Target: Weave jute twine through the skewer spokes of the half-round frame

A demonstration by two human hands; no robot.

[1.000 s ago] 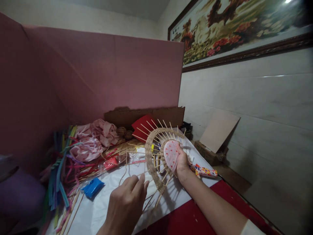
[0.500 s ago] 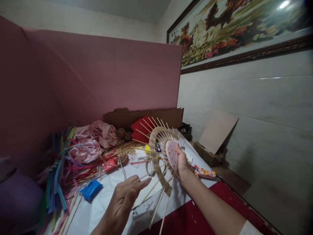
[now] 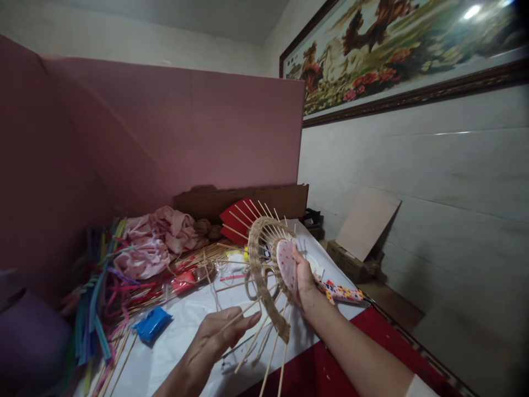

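Observation:
My right hand grips a half-woven piece, its thumb over a pale pink oval pad with red dots. Thin wooden sticks fan out from this pad. A curved band of woven brown twine runs across them, with open gaps between band and pad. My left hand is closed beside the band's lower left part, a stick lying across its fingers. A loose twine strand leads from the pile down to this hand; the fingers hide exactly where it is pinched.
Left lie colourful fuzzy strips, crumpled pink cloth, a blue packet, a red packet and loose sticks. Grey loops like scissor handles sit behind the band. A flower-patterned item lies right. Cardboard stands behind.
My left hand has turned slightly, its thumb lifting, and a stick now crosses its fingers. The woven piece has shifted slightly left and down in view, still in my right hand.

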